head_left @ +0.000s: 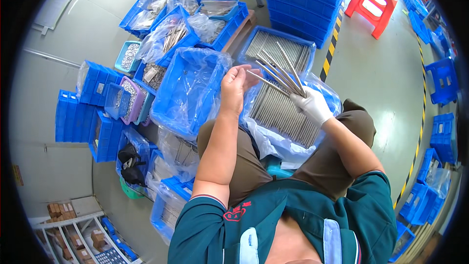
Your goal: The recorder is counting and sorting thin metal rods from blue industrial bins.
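Observation:
My right hand point(312, 106), in a white glove, grips the lower ends of several thin metal rods point(282, 71) that fan out up and to the left. My bare left hand point(235, 84) is at the far end of the lowest rod, its thumb and fingers curled about the tip. Beneath both hands, between my knees, a blue crate point(337, 102) lined with clear plastic holds rows of similar rods. Just beyond it stands another blue crate point(312, 49) full of rods. At left, a plastic-lined blue crate point(183, 88) shows its bare bottom.
Stacked blue crates point(305, 10) rise at the far side, near a red stool point(372, 7). Crates with bagged parts point(171, 36) crowd the far left, beside a pink bin point(133, 100) of small metal pieces. More blue crates point(442, 80) line the right side.

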### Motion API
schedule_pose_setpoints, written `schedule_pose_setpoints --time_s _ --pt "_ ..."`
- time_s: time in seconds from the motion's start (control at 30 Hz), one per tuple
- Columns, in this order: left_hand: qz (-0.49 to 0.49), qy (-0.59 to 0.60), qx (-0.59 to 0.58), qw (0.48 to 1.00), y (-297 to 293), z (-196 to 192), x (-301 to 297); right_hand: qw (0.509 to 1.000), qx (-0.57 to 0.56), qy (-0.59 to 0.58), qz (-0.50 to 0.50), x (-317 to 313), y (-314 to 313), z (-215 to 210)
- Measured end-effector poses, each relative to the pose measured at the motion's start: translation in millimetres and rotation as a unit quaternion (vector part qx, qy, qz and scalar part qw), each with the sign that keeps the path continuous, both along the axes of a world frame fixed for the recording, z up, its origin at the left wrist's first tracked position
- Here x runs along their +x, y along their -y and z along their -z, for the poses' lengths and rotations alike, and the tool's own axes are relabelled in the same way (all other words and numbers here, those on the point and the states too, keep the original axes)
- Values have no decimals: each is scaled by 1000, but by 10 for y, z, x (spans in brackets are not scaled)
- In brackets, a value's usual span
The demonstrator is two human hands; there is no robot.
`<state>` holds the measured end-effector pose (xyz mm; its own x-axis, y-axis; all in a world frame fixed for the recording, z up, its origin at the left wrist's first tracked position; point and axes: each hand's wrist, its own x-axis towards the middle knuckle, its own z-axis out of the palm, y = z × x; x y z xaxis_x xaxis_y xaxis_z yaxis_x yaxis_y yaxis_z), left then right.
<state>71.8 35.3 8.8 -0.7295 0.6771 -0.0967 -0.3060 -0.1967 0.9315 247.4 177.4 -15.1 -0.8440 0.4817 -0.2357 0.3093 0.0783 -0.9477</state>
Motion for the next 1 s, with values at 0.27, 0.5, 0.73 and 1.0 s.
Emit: schedule_pose_setpoints --time_s 0.27,0.5,0.73,1.0 --pt "9 77 51 996 71 -20 -70 999 -41 9 -6 21 1 -53" --pt "87 244 92 961 174 59 -169 992 117 -47 9 75 17 -41" --pt "241 354 227 875 205 192 -242 967 250 -51 3 103 20 -59" --pt "28 42 54 997 127 44 -72 986 160 -49 26 46 27 -62"
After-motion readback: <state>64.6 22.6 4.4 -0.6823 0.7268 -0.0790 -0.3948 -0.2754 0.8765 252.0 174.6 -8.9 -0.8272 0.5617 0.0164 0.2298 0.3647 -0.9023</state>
